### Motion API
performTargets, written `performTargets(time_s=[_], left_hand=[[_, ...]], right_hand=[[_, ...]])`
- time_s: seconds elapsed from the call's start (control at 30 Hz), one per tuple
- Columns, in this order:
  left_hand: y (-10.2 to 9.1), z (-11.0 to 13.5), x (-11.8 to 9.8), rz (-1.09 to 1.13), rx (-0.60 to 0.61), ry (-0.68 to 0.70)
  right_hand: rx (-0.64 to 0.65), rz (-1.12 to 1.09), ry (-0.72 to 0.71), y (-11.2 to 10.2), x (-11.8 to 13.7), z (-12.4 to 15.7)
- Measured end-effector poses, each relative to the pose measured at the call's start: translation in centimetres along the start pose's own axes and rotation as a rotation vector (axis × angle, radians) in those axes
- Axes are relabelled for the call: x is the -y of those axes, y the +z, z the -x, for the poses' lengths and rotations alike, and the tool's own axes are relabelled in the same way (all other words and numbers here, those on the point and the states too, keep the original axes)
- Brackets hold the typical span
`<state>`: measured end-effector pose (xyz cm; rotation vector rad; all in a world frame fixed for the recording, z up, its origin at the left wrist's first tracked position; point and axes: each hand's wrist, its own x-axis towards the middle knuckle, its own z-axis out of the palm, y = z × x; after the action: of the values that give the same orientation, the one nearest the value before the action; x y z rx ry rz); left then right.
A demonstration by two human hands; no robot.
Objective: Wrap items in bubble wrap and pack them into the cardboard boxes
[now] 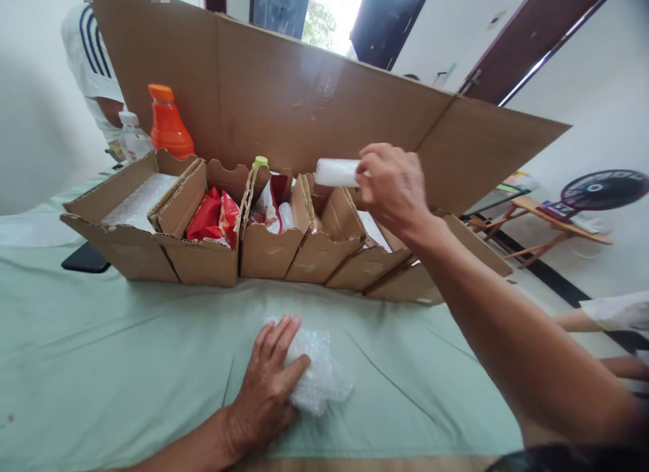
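My right hand [393, 181] is closed on one end of a short white cylinder [335, 172], which looks like a roll, its kind unclear. The hand holds it level above the cardboard compartments [324, 259]. Below, on the green cloth, lies a crumpled piece of clear bubble wrap [319, 377]. My left hand [274, 374] rests on its left side, fingers stretched out and thumb apart. Red packets [213, 215] fill one compartment, a red and white packet [274, 205] another. Sheets of bubble wrap [139, 200] lie in the leftmost one.
A tall cardboard panel [314, 107] stands behind the compartments. An orange bottle [170, 124] and a clear bottle [134, 137] are at the back left, near a person's striped sleeve [96, 46]. A black phone-like slab [85, 257] lies left. A fan [595, 188] stands right, near another person's arms.
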<state>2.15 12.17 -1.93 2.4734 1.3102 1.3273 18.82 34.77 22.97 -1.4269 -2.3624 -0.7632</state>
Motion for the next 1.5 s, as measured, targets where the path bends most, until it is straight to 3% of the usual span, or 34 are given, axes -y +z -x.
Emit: performTargets(time_s=[0.07,0.13,0.23,0.3,0.33,0.4,0.5,0.6,0.67,0.8,0.87,0.93,1.0,1.07,1.13,1.23,1.3,1.37,1.43,1.5], left_hand=[[-0.8,-0.2,-0.3,-0.028,-0.081,-0.001],[-1.5,-0.4,-0.6,-0.043,-0.162,0.018],[-2.0,-0.5,-0.7,-0.06,-0.141,0.061],[-1.7,-0.5,-0.6,-0.044,0.024,0.057],[-1.5,-0.5,-0.5,-0.027,0.122,0.04],[-1.1,-0.4,-0.4,0.011,0.266,-0.008],[-0.7,-0.5,-0.4,0.051,0.338,-0.042],[-0.5,-0.5,-0.2,0.027,0.378,-0.064],[-0.2,-0.4,0.0,0.007,0.415,-0.083],[0.4,0.0,0.4,0.037,0.467,-0.109],[0.4,-0.1,0.5,0.058,0.478,-0.118],[0.1,-0.3,0.5,0.078,0.481,-0.127],[-0.4,-0.7,0.5,0.075,0.441,-0.129],[-1.0,-1.0,0.6,0.026,0.311,-0.11],[-1.8,-1.2,0.7,-0.041,0.102,-0.057],[-2.7,-1.3,0.3,-0.086,-0.171,0.061],[-3.0,-1.3,-0.1,-0.064,-0.202,0.121],[-2.9,-1.3,-0.5,0.003,-0.057,0.124],[-2.7,-1.5,-0.7,0.091,0.205,0.039],[-2.7,-1.8,-0.8,0.153,0.426,-0.086]], right_hand=[[-0.167,-0.214,-0.01,-2.8,1.6,5.4],[-0.146,-0.397,-0.107,-3.6,4.1,11.3],[0.157,-0.629,-0.273,-2.4,7.2,17.4],[0.344,-0.729,-0.28,-1.5,7.6,17.7],[0.374,-0.746,-0.246,-1.4,7.3,16.6],[0.31,-0.68,-0.162,-1.4,6.1,12.4],[0.184,-0.353,-0.199,-1.0,5.2,3.7],[0.27,-0.013,-0.344,1.6,6.8,-3.9],[0.41,0.125,-0.399,4.1,8.7,-7.3],[0.609,0.18,-0.341,8.4,11.4,-10.0],[0.603,0.166,-0.323,9.0,11.5,-10.2],[0.573,0.17,-0.301,8.1,10.6,-9.9],[0.456,0.161,-0.233,5.5,9.3,-8.6],[0.21,0.078,-0.121,2.1,7.8,-5.9],[-0.065,-0.079,-0.062,-1.3,6.9,-1.4],[-0.206,-0.212,-0.17,-3.9,7.0,7.4],[-0.114,-0.359,-0.295,-3.9,7.6,12.6],[0.175,-0.571,-0.434,-3.3,7.9,15.7],[0.403,-0.72,-0.462,-2.9,7.7,16.1],[0.43,-0.75,-0.35,-3.2,7.5,13.8]])
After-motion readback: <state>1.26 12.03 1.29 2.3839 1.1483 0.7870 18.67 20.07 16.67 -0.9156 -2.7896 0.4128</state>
